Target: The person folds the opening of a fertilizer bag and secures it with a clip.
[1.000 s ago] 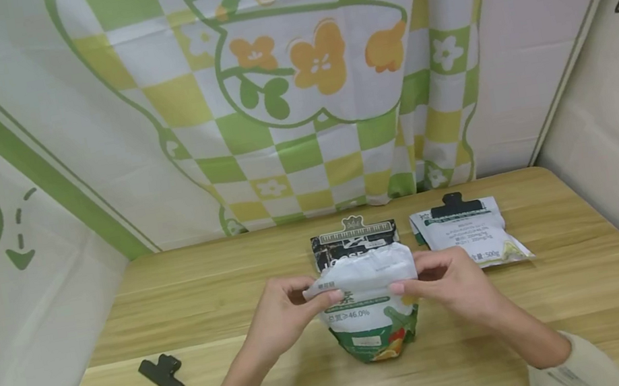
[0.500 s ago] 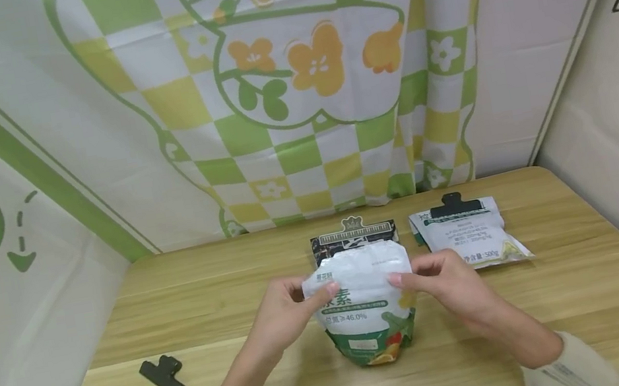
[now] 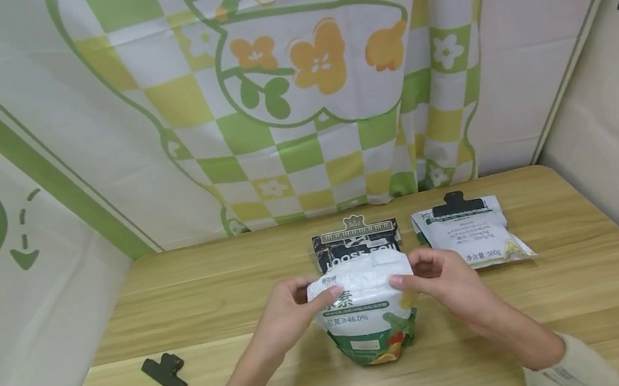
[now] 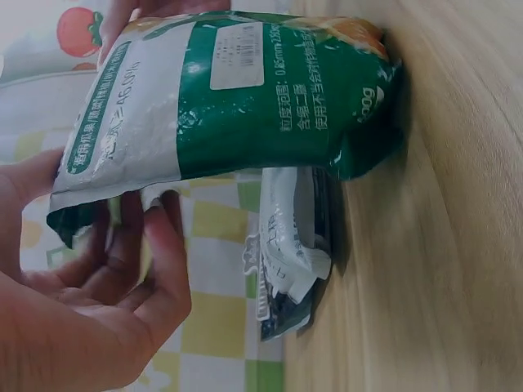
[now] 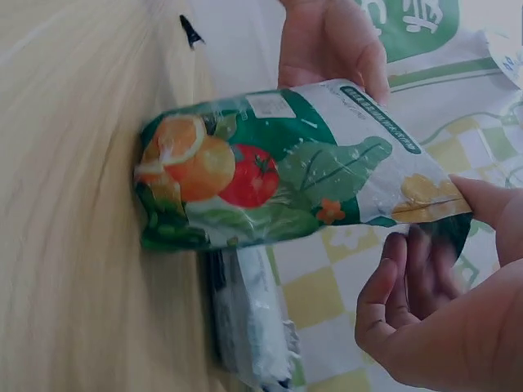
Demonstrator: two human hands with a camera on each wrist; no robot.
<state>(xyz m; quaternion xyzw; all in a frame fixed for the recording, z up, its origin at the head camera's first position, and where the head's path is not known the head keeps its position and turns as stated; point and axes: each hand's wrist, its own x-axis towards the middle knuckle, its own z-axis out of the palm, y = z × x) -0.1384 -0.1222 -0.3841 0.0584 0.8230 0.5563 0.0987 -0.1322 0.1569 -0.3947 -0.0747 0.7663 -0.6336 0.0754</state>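
A white and green plastic bag of fertilizer (image 3: pixel 363 327), printed with fruit and vegetables, stands upright on the wooden table. My left hand (image 3: pixel 281 317) pinches its upper left edge, thumb on the front and fingers behind. On the opposite edge, my right hand (image 3: pixel 456 281) pinches in the same way. Between them the top of the bag is creased and bent over. The left wrist view shows the green lower half of the bag (image 4: pixel 245 106) with a pale label. In the right wrist view, the oranges and tomato on the bag (image 5: pixel 270 171) face the camera.
Behind stands a black soil bag (image 3: pixel 328 259) with a piano-keyboard clip (image 3: pixel 355 232) along its top. To its right lies a white bag (image 3: pixel 471 238) closed by a black clip (image 3: pixel 455 204). Another black clip (image 3: pixel 164 375) lies on the table (image 3: pixel 202 286) at left.
The bag's top rose flatter half a second ago and now sits lower, bent over, uncovering more of the soil bag's lettering. Both hands keep their grip and have barely shifted.
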